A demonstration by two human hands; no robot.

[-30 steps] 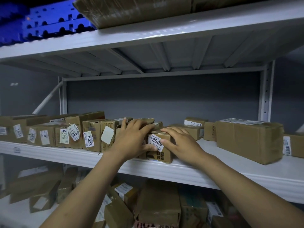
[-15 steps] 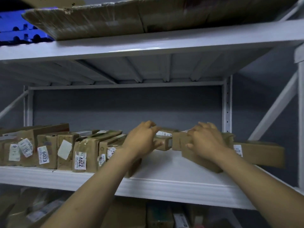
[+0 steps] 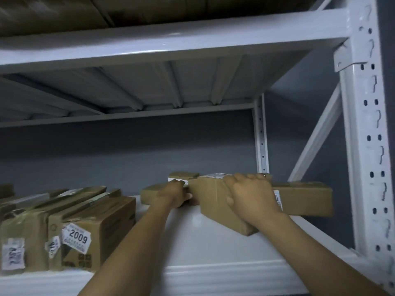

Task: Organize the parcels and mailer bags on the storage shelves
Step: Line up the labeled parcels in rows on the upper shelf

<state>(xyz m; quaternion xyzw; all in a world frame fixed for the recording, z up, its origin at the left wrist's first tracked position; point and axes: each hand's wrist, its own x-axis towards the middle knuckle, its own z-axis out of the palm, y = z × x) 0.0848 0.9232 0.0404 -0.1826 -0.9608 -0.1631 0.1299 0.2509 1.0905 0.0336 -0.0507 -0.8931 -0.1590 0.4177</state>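
A big brown cardboard parcel (image 3: 215, 201) lies on the white shelf (image 3: 192, 238), right of the middle. My right hand (image 3: 252, 195) grips its top right edge, fingers curled over it. My left hand (image 3: 174, 194) rests against the parcel's left end and on a small flat box (image 3: 152, 192) beside it. Another small box with a white label (image 3: 181, 177) sits behind them. A long brown box (image 3: 305, 197) lies behind the big parcel, against the right post. At the left stands a row of upright parcels; the nearest bears a label reading 2009 (image 3: 98, 231).
The white perforated upright post (image 3: 367, 135) and a diagonal brace (image 3: 316, 135) close off the right end. An upper shelf (image 3: 171, 43) carries large cardboard overhead. A stretch of bare shelf lies between the parcel row and the big parcel.
The view has swung right and closer. My hands have left the 2009 parcel in the row and moved right onto the big parcel and the small box beside it.
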